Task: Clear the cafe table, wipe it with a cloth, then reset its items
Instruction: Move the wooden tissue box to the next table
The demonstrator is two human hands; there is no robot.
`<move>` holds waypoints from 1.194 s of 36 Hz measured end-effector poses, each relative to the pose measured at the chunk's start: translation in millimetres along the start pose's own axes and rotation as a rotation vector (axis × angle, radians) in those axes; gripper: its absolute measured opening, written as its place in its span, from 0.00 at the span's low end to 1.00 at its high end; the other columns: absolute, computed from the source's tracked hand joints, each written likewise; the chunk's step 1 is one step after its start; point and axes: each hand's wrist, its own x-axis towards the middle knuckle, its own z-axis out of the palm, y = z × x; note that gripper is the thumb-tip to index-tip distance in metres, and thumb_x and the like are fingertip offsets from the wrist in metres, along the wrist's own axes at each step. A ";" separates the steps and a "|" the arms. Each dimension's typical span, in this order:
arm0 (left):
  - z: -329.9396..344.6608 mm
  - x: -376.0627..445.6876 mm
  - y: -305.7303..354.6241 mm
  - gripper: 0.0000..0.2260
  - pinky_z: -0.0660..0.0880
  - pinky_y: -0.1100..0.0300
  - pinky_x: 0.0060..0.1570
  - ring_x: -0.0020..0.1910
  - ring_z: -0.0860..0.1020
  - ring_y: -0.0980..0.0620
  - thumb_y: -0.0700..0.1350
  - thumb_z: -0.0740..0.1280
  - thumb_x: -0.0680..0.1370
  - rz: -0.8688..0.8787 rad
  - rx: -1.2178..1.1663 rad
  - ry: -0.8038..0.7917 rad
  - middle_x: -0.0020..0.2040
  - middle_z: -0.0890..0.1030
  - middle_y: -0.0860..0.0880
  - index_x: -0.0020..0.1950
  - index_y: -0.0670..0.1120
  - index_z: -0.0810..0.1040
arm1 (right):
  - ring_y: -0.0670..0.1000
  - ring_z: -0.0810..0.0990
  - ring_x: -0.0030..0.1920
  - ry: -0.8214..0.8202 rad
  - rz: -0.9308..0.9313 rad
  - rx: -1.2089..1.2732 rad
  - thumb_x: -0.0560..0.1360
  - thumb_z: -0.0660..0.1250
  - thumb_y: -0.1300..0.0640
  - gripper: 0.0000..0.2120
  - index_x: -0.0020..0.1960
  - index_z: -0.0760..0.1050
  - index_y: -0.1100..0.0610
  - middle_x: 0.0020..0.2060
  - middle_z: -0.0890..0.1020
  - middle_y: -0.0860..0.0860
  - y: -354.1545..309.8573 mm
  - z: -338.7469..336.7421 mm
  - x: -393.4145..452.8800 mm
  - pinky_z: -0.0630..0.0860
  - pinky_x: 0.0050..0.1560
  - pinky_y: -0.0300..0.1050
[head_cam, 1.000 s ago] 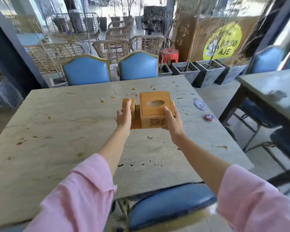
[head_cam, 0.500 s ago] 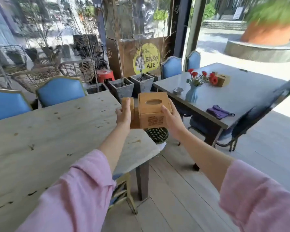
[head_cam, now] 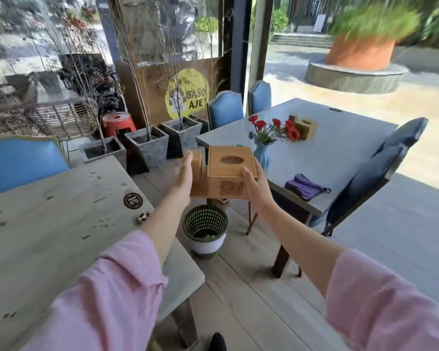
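Wooden tissue box (head_cam: 228, 173) is held in the air between two outstretched arms in pink sleeves, over the plank floor (head_cam: 251, 282) in the gap between two cafe tables. The left hand (head_cam: 184, 177) presses flat against the box's left side, fingers straight, while the right hand (head_cam: 255, 184) grips the right edge, thumb curled on the lid near the oval slot. A code is printed on the box's front face. The worn table (head_cam: 48, 236) lies at left, with a round number tag (head_cam: 133, 200) and a small cap (head_cam: 143, 216) near its corner. Below the box stands a green mesh bin (head_cam: 205, 230). The second table (head_cam: 327, 153) at right carries a blue vase (head_cam: 262, 154) of red flowers, another wooden box (head_cam: 306, 127) and a purple cloth (head_cam: 304, 186).
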 end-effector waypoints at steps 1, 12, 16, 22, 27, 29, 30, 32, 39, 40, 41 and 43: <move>4.0 14.9 4.8 0.34 0.63 0.46 0.68 0.69 0.68 0.44 0.70 0.56 0.75 0.002 0.007 -0.005 0.73 0.68 0.44 0.74 0.49 0.67 | 0.52 0.80 0.60 0.005 -0.004 0.004 0.81 0.61 0.46 0.29 0.79 0.53 0.43 0.66 0.77 0.53 1.8 1.4 17.2 0.79 0.60 0.56; 37.5 173.5 40.5 0.50 0.62 0.40 0.69 0.69 0.69 0.43 0.80 0.57 0.58 -0.058 -0.011 0.050 0.74 0.68 0.47 0.75 0.54 0.64 | 0.53 0.77 0.65 -0.069 0.055 -0.052 0.78 0.63 0.40 0.35 0.79 0.47 0.40 0.70 0.72 0.51 20.5 18.4 178.2 0.75 0.64 0.61; 54.2 224.8 46.4 0.49 0.65 0.41 0.68 0.67 0.70 0.43 0.78 0.57 0.57 -0.069 0.012 0.086 0.72 0.70 0.46 0.73 0.53 0.66 | 0.53 0.76 0.66 -0.080 0.100 -0.078 0.69 0.65 0.31 0.44 0.78 0.46 0.37 0.71 0.72 0.50 30.1 19.6 226.1 0.74 0.65 0.61; 85.7 287.9 53.6 0.34 0.67 0.50 0.60 0.65 0.72 0.43 0.71 0.57 0.74 -0.052 0.035 0.104 0.69 0.72 0.46 0.71 0.49 0.69 | 0.54 0.74 0.67 -0.092 0.180 -0.064 0.65 0.65 0.28 0.48 0.78 0.46 0.37 0.73 0.69 0.51 49.2 11.9 299.2 0.72 0.68 0.60; 112.3 339.4 61.8 0.32 0.67 0.54 0.57 0.62 0.72 0.46 0.69 0.59 0.75 -0.092 0.011 0.130 0.67 0.73 0.48 0.71 0.48 0.69 | 0.54 0.75 0.67 -0.133 0.164 -0.104 0.70 0.65 0.30 0.40 0.76 0.50 0.34 0.71 0.71 0.51 60.1 0.5 361.5 0.74 0.65 0.63; 119.3 360.1 62.2 0.33 0.68 0.53 0.61 0.64 0.72 0.46 0.69 0.59 0.74 -0.121 0.014 0.157 0.68 0.72 0.48 0.71 0.49 0.69 | 0.53 0.76 0.65 -0.152 0.147 -0.124 0.74 0.63 0.36 0.36 0.77 0.51 0.39 0.69 0.73 0.52 53.7 -0.9 380.2 0.75 0.65 0.60; 122.5 368.1 63.2 0.33 0.68 0.52 0.63 0.66 0.71 0.45 0.69 0.59 0.74 -0.130 0.025 0.178 0.69 0.71 0.48 0.72 0.49 0.68 | 0.53 0.77 0.65 -0.164 0.150 -0.132 0.74 0.62 0.37 0.36 0.78 0.51 0.40 0.69 0.73 0.52 52.4 -1.0 390.2 0.75 0.65 0.59; 126.6 384.9 63.4 0.33 0.68 0.52 0.61 0.66 0.71 0.45 0.69 0.59 0.75 -0.142 0.039 0.222 0.70 0.71 0.47 0.72 0.49 0.69 | 0.53 0.77 0.64 -0.187 0.148 -0.159 0.75 0.61 0.37 0.35 0.78 0.52 0.42 0.68 0.74 0.52 54.2 0.1 410.2 0.75 0.64 0.60; 137.6 461.2 60.2 0.31 0.65 0.55 0.53 0.57 0.72 0.49 0.70 0.58 0.74 -0.191 0.058 0.231 0.63 0.73 0.50 0.69 0.50 0.70 | 0.52 0.77 0.64 -0.178 0.216 -0.182 0.70 0.61 0.28 0.38 0.75 0.50 0.35 0.68 0.75 0.47 84.2 12.5 477.1 0.75 0.65 0.59; 139.1 473.0 60.8 0.30 0.65 0.55 0.53 0.56 0.72 0.49 0.69 0.58 0.75 -0.193 0.067 0.228 0.64 0.74 0.49 0.67 0.50 0.71 | 0.52 0.76 0.65 -0.167 0.235 -0.161 0.67 0.61 0.25 0.41 0.75 0.50 0.34 0.69 0.74 0.47 96.1 15.1 488.8 0.74 0.65 0.60; 141.8 488.0 62.8 0.28 0.65 0.55 0.53 0.55 0.71 0.49 0.68 0.58 0.75 -0.198 0.075 0.219 0.65 0.73 0.48 0.67 0.50 0.71 | 0.52 0.75 0.66 -0.148 0.250 -0.142 0.66 0.62 0.25 0.42 0.75 0.50 0.33 0.70 0.73 0.47 109.9 19.0 502.9 0.73 0.66 0.61; 145.2 509.0 63.6 0.27 0.64 0.58 0.53 0.55 0.69 0.51 0.65 0.58 0.77 -0.176 0.107 0.211 0.63 0.71 0.50 0.70 0.49 0.70 | 0.52 0.74 0.68 -0.117 0.261 -0.133 0.68 0.63 0.27 0.42 0.76 0.48 0.34 0.72 0.71 0.48 117.0 24.7 511.9 0.72 0.67 0.60</move>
